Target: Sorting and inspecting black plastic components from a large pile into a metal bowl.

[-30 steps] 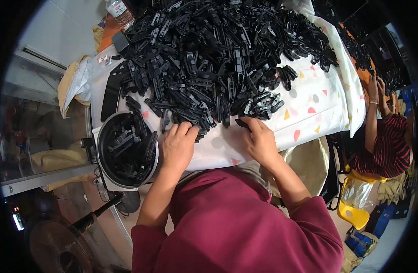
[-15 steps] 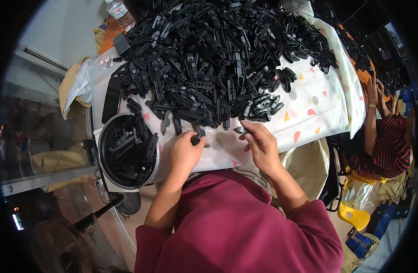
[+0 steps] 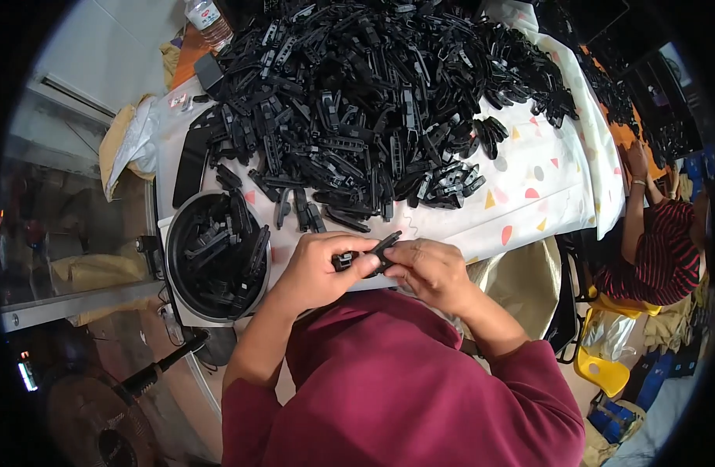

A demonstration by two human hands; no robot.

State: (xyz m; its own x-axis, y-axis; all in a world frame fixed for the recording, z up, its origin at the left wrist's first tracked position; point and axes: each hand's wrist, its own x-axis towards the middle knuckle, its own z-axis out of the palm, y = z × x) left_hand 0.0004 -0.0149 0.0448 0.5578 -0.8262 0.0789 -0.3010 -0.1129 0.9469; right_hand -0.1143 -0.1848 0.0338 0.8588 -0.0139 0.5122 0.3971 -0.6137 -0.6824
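My left hand [image 3: 317, 268] is closed round a black plastic clip-like part [image 3: 385, 245], one end showing between its thumb and fingers. The fingers of my right hand [image 3: 434, 272] are pinched at the part's other end, close against my left fingertips. Whether the small dark pointed thing seen earlier is still in my right fingers is hidden. Just beyond my hands spreads a large heap of similar black parts [image 3: 334, 109]. A few loose parts [image 3: 346, 220] lie at its near edge. At the left, a round bowl [image 3: 171, 261] contains several more.
The patterned white tablecloth [image 3: 536, 187] covers the table. Along its left side are a dark phone-like slab [image 3: 191, 167] and a clear bottle [image 3: 208, 23]. A fan [image 3: 101, 412] stands lower left. Another person [image 3: 657, 241] sits at the right, by a yellow stool [image 3: 604, 372].
My hands have come together nearer my body, and the left one has brought a black part away from the heap's edge. My right fingers have closed in on that part.
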